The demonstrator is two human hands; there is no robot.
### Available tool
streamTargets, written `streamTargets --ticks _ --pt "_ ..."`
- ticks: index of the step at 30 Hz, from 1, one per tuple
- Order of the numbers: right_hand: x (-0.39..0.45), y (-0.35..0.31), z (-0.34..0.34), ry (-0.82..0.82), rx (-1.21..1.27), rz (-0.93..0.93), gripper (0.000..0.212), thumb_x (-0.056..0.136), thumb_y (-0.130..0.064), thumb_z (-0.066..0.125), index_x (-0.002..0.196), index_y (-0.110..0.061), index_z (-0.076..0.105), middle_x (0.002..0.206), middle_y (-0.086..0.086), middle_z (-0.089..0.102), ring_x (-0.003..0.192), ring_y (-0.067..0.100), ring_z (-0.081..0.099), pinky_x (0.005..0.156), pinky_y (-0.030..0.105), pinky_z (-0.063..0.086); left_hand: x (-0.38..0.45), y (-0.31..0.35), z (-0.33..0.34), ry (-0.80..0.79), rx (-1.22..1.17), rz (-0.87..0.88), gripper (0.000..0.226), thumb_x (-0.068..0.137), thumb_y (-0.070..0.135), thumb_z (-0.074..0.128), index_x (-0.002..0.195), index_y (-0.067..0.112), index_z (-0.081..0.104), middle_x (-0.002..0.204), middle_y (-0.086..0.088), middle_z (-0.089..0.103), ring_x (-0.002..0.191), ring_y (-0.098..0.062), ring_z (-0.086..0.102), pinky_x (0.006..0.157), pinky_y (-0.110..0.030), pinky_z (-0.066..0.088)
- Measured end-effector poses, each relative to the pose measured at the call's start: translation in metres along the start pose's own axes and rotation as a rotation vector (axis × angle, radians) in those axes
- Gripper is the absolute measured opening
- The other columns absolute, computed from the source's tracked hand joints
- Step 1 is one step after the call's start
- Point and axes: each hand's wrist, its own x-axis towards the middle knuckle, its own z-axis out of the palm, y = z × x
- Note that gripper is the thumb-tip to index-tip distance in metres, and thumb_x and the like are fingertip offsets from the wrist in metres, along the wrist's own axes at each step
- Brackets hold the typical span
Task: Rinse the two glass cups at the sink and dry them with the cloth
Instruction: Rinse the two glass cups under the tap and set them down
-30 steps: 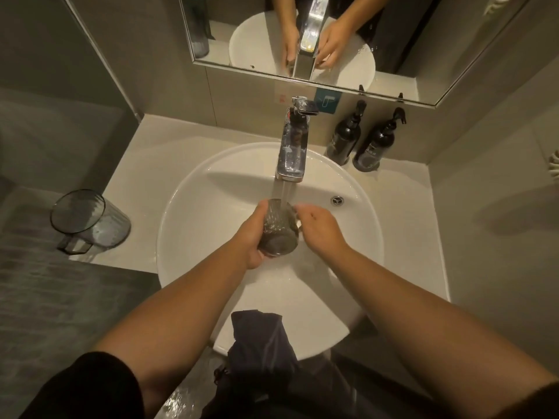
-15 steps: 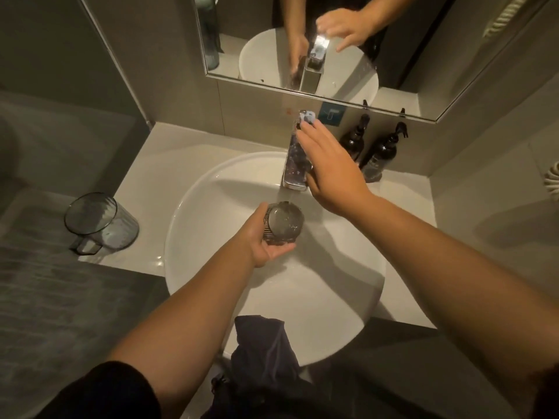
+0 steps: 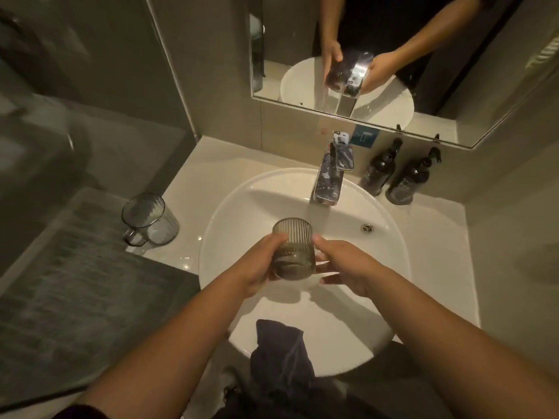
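A ribbed smoky glass cup (image 3: pixel 292 248) is held over the white round sink (image 3: pixel 230 207), tipped with its base toward the tap. My left hand (image 3: pixel 260 264) grips its left side. My right hand (image 3: pixel 344 264) touches its right side with fingers curved around it. A second glass cup (image 3: pixel 149 219), with a handle, stands on the counter left of the sink. A dark cloth (image 3: pixel 279 355) hangs over the sink's front rim. No water runs from the chrome tap (image 3: pixel 329 176).
Two dark pump bottles (image 3: pixel 381 169) (image 3: pixel 410 179) stand at the back right of the counter under the mirror (image 3: pixel 393 71). The overflow hole (image 3: pixel 367 228) sits on the sink's right wall. A grey mat (image 3: pixel 75 282) lies on the floor at left, beside a glass partition.
My right hand left the tap handle and came back down to the cup. The water stopped. The cup tipped from mouth-up to its side, and the view shifted downward.
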Motion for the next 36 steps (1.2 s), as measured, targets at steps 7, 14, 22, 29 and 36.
streamTargets --ticks 7,14,22,29,36 --pt "0.002 -0.034 0.020 -0.262 -0.099 -0.437 0.043 0.087 -0.027 0.071 0.127 -0.019 0.058 0.121 -0.001 0.068 0.114 0.016 0.063 0.097 0.037 0.049 -0.046 0.026 -0.040 0.091 0.561 0.315 0.105 0.083 0.041 0.075 0.160 0.025 0.005 0.155 0.004 0.032 0.143 -0.012 0.033 0.119 -0.043 0.034" --pt "0.027 -0.087 0.068 -0.120 -0.533 -0.685 0.078 0.073 -0.020 0.085 0.137 -0.030 0.042 0.125 -0.017 0.055 0.104 -0.007 0.056 0.078 0.008 0.044 -0.057 0.071 -0.090 0.248 0.814 0.446 0.089 0.079 0.033 0.083 0.151 0.025 0.031 0.145 0.006 0.049 0.134 -0.012 0.049 0.114 -0.034 0.039" --pt "0.097 -0.161 0.135 -0.017 -0.685 -0.730 0.089 0.067 -0.030 0.088 0.141 -0.017 0.039 0.134 -0.002 0.053 0.114 0.015 0.056 0.086 0.015 0.044 -0.021 0.129 -0.183 0.317 1.082 0.437 0.108 0.070 0.042 0.088 0.156 0.018 0.026 0.151 -0.002 0.049 0.136 -0.019 0.048 0.105 -0.029 0.040" --pt "0.158 -0.169 0.161 0.093 -0.972 -0.622 0.090 0.071 -0.031 0.084 0.142 -0.008 0.033 0.130 0.012 0.058 0.113 0.030 0.057 0.089 0.034 0.046 0.044 0.139 -0.226 0.289 1.367 0.303 0.084 0.062 0.051 0.088 0.127 0.017 0.046 0.115 -0.004 0.068 0.101 -0.028 0.065 0.085 -0.043 0.054" --pt "0.180 -0.163 0.167 0.139 -1.139 -0.502 0.078 0.075 -0.031 0.079 0.136 -0.009 0.036 0.123 0.015 0.062 0.107 0.034 0.059 0.084 0.039 0.049 0.068 0.131 -0.231 0.299 1.555 0.249 0.074 0.068 0.056 0.080 0.120 0.017 0.043 0.111 -0.004 0.070 0.103 -0.029 0.066 0.082 -0.038 0.037"
